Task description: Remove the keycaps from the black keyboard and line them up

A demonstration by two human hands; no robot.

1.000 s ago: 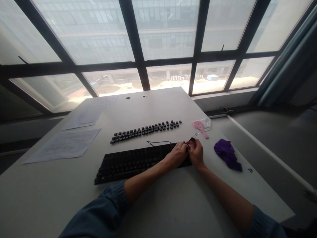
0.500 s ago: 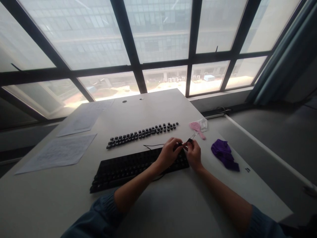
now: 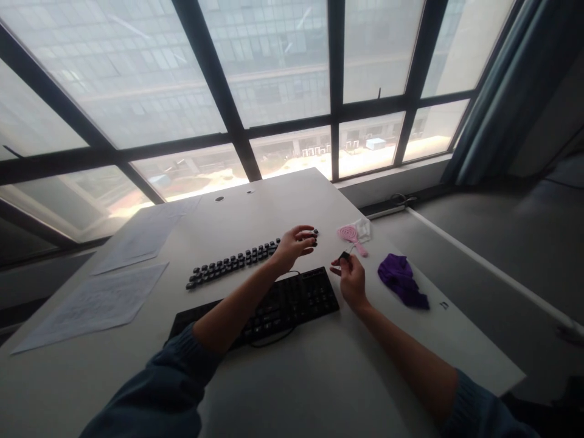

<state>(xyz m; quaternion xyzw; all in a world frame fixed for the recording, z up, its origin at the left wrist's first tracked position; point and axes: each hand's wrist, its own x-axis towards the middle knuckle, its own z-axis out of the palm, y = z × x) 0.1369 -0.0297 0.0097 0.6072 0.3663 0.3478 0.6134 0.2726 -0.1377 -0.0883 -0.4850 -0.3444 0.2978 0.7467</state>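
Note:
My left hand (image 3: 292, 248) reaches over the right end of the rows of loose black keycaps (image 3: 232, 263), with a small dark keycap (image 3: 314, 243) at its thumb and fingertips. Part of the rows is hidden behind this hand. Between the fingers of my right hand (image 3: 353, 278) is a keycap puller with a black grip (image 3: 344, 256) and thin wires pointing away from me. Below both hands lies a black keyboard (image 3: 314, 292), partly covered by my left forearm; some of its keys are off.
Beyond my right hand are a pink hairbrush (image 3: 348, 234) and a clear wrapper (image 3: 364, 229). A purple cloth (image 3: 401, 280) lies near the table's right edge, by a small dark piece (image 3: 444, 305). Paper sheets (image 3: 95, 304) cover the left side. Windows stand behind the table (image 3: 274, 395).
My left hand has left the puller and moved up and left to the end of the keycap rows. My right hand keeps the puller beside the keyboard. The view has shifted slightly.

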